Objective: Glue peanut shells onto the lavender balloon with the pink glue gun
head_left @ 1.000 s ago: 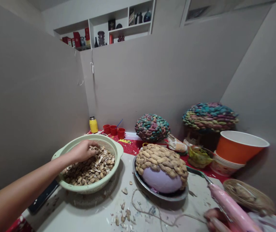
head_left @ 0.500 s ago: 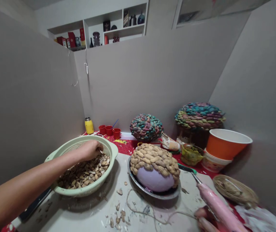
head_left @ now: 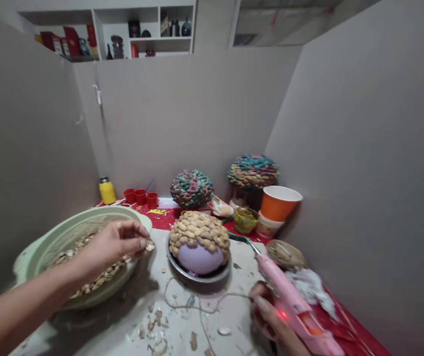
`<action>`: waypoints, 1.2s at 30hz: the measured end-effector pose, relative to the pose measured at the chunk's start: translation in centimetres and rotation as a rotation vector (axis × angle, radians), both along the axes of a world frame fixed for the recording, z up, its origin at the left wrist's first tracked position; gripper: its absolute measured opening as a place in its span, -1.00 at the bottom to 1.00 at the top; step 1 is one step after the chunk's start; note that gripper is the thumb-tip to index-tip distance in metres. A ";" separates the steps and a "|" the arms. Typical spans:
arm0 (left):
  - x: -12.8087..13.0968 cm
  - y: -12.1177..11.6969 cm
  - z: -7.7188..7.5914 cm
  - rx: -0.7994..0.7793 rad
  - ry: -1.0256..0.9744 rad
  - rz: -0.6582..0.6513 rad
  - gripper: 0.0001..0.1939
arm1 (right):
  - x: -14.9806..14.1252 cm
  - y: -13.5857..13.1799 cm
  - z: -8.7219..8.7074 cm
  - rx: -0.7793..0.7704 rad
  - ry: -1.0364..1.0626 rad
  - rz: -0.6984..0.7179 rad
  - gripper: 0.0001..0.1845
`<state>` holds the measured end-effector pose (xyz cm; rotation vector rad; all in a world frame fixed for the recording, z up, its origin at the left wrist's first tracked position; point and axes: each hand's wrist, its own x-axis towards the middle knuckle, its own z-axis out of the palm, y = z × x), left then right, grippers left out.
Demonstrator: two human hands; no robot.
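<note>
My left hand [head_left: 120, 242] pinches a peanut shell [head_left: 150, 245] between thumb and fingertips, just past the right rim of a pale green colander [head_left: 43, 247]. Loose shells [head_left: 102, 282] fill its bottom, partly hidden under my forearm. My right hand [head_left: 273, 316] is wrapped round a pink hot glue gun [head_left: 284, 291] showing a red light. The gun's metal nozzle points toward a lilac balloon [head_left: 200, 259], apart from it. Rows of peanut shells [head_left: 199, 230] cover the balloon's upper part. It rests in a metal dish [head_left: 199, 279] between my hands.
Shell scraps [head_left: 152, 319] and a thin cord [head_left: 184, 306] lie on the white board. Behind stand red cups [head_left: 140, 196], a yellow bottle [head_left: 107, 192], two painted shell-covered forms [head_left: 192, 188], a glass bowl [head_left: 245, 220] and an orange paper tub [head_left: 278, 203]. Twine [head_left: 285, 254] lies right.
My left hand has lifted out of the shells and moved right, over the colander's rim, with a peanut shell. The view has turned right. My right hand still holds the glue gun.
</note>
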<state>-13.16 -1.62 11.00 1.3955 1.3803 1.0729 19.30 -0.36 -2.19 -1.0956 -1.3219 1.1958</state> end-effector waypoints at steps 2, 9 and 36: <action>3.2 -1.3 -0.9 -0.046 -0.131 -0.018 -0.79 | -0.4 -1.1 0.6 0.053 -0.004 0.062 -0.60; 11.6 -2.6 -5.9 -0.147 -0.314 -0.192 -0.76 | -1.2 -2.8 2.6 0.245 -0.122 0.139 -0.66; 13.6 -0.1 -9.2 -0.156 -0.478 -0.264 -0.71 | -0.8 -0.5 3.3 0.171 -0.081 0.185 -0.66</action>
